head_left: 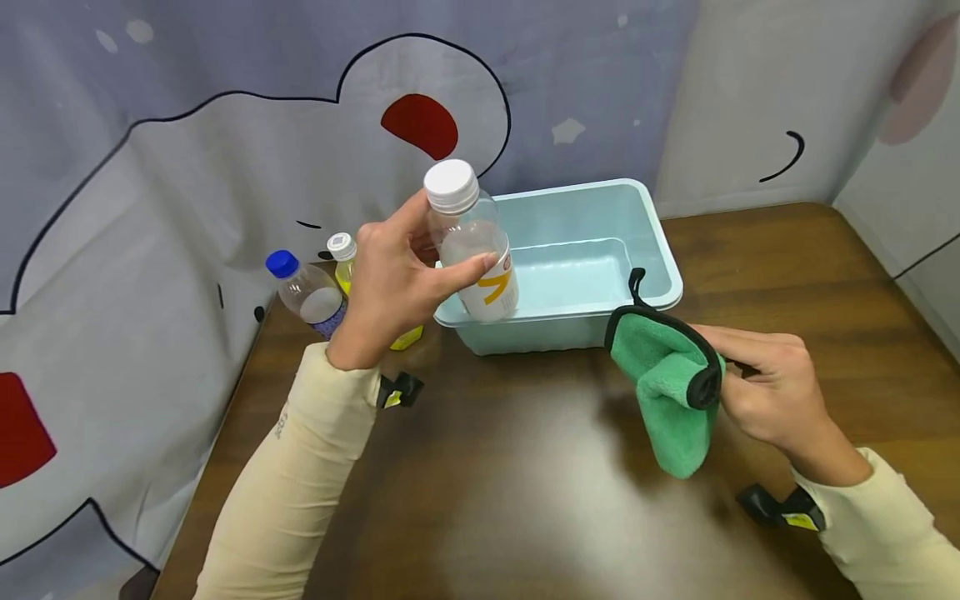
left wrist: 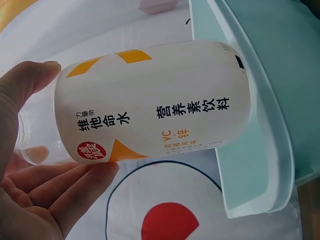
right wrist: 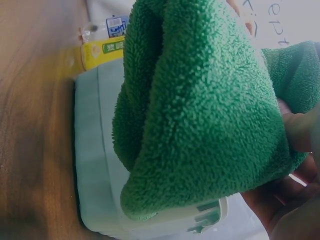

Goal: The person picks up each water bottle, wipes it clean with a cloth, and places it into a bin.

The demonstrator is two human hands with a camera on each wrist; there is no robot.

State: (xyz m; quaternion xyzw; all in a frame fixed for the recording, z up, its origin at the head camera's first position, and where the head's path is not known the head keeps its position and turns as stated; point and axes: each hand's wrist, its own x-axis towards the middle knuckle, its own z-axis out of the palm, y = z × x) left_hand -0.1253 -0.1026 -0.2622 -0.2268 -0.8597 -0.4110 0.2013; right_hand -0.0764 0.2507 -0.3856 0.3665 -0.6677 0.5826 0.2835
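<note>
My left hand (head_left: 405, 279) grips a clear plastic drink bottle (head_left: 491, 292) with a white screw cap and a white label marked in orange. It is held upright, slightly tilted, overlapping the left front rim of a light blue plastic bin (head_left: 558, 325) in the head view. In the left wrist view the bottle's label (left wrist: 155, 100) faces the camera, thumb and fingers around its upper part. My right hand (head_left: 776, 387) pinches a green cloth (head_left: 675, 408) with black edging and a hanging loop. The cloth (right wrist: 210, 110) fills the right wrist view, bunched and hanging down.
Behind my left wrist stand a blue-capped bottle (head_left: 311, 292) and a white-capped bottle with yellow contents (head_left: 342, 254). The bin stands at the back of a brown wooden table (head_left: 525, 483), against a printed curtain (head_left: 225, 183).
</note>
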